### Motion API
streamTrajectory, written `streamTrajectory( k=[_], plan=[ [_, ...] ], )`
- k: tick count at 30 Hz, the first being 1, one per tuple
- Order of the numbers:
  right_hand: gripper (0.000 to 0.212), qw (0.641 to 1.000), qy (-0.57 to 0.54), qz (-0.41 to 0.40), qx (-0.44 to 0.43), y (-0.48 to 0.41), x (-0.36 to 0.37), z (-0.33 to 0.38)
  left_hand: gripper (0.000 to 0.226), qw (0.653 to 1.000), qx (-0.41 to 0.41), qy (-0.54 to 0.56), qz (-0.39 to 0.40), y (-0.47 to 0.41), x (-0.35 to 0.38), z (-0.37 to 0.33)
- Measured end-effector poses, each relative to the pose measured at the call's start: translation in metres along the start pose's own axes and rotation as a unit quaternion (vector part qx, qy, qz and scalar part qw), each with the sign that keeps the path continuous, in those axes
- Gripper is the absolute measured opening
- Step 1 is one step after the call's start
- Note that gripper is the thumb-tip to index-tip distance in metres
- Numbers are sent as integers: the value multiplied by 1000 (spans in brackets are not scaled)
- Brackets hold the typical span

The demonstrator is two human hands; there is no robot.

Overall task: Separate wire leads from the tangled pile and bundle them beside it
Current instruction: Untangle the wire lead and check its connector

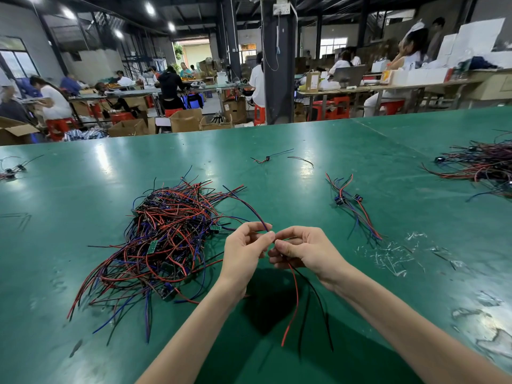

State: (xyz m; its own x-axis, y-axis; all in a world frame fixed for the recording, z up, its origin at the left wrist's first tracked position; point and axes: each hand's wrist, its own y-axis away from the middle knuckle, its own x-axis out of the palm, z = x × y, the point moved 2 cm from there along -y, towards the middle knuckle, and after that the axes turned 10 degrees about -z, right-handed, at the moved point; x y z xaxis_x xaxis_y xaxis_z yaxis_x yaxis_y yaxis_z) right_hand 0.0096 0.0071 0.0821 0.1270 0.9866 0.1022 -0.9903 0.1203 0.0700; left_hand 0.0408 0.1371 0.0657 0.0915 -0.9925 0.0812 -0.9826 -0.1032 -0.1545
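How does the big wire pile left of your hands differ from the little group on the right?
The tangled pile is far larger than the small bundle. The pile's leads cross and loop every way; the bundle's lie roughly parallel. Both hold red and blue leads.

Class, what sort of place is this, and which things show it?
Probably an electronics assembly workshop: a tangled pile of wire leads on a long green workbench, workers seated at benches behind, and cardboard cartons on the floor.
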Motion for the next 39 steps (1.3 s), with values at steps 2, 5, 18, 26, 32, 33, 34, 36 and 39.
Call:
streamTrajectory(
  k=[2,5,18,26,32,33,34,36,39],
  plan=[
    [6,1000,-2,-2,2,0,0,0,12,1000,-1,-3,4,0,0,0],
    [4,1000,-6,-4,6,0,-1,0,12,1000,-6,-5,13,0,0,0],
    [6,998,26,-1,62,-2,-3,1,12,994,86,-72,-2,0,-2,0],
    [9,997,29,15,66,0,-2,6,10,1000,-3,0,-3,0,-1,1],
    [22,997,61,13,43,1,-1,7,17,999,28,-26,-8,-3,-2,3],
    [23,996,76,10,34,1,-1,7,17,999,35,-32,-19,-5,-4,3],
    [24,995,94,7,26,2,-1,8,17,998,40,-34,-37,-7,-6,3],
    [24,993,116,6,15,2,-1,9,17,995,45,-30,-79,-15,-13,3],
    [26,991,132,11,6,2,1,10,18,990,53,-40,-121,-23,-23,3]
  ],
)
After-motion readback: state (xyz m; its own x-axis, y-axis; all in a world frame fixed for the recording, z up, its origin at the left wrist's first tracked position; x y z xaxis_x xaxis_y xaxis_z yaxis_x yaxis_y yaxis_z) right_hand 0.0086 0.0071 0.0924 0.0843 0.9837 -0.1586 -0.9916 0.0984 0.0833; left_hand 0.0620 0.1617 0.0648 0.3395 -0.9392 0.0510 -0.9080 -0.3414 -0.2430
